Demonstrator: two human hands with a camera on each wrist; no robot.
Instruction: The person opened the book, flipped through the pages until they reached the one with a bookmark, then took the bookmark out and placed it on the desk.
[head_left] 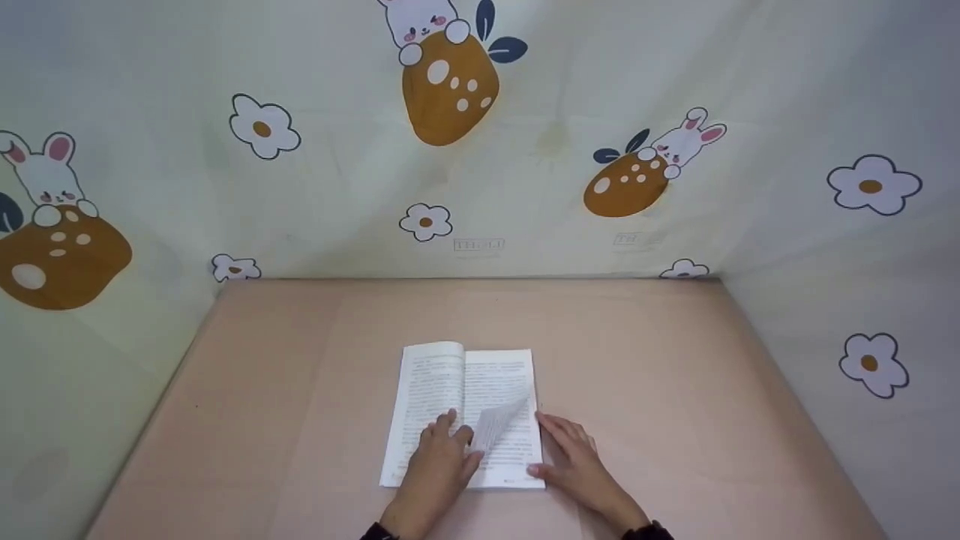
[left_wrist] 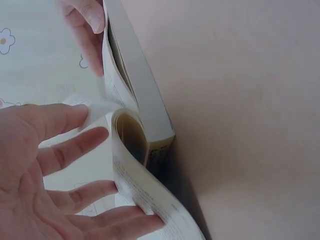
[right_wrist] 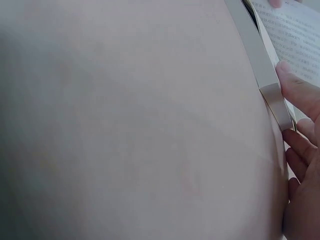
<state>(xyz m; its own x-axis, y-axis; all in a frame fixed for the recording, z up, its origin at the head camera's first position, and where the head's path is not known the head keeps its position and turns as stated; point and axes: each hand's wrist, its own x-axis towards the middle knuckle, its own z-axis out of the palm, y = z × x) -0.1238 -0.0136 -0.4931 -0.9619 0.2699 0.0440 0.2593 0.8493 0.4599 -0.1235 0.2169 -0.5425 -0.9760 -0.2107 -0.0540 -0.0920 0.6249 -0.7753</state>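
Head view: high, looking forward and down over the table [head_left: 300,375] toward the printed backdrop [head_left: 525,187], book [head_left: 465,412] seen whole, mid-distance. Left wrist view: very close, low, looking along the book's [left_wrist: 150,100] edge past the left hand [left_wrist: 50,170]. Right wrist view: very close, mostly tabletop [right_wrist: 125,125], book edge [right_wrist: 260,65] and right hand [right_wrist: 305,165] at frame right. All three share the book.

Book [head_left: 465,390] on table [head_left: 675,390], hands on pages
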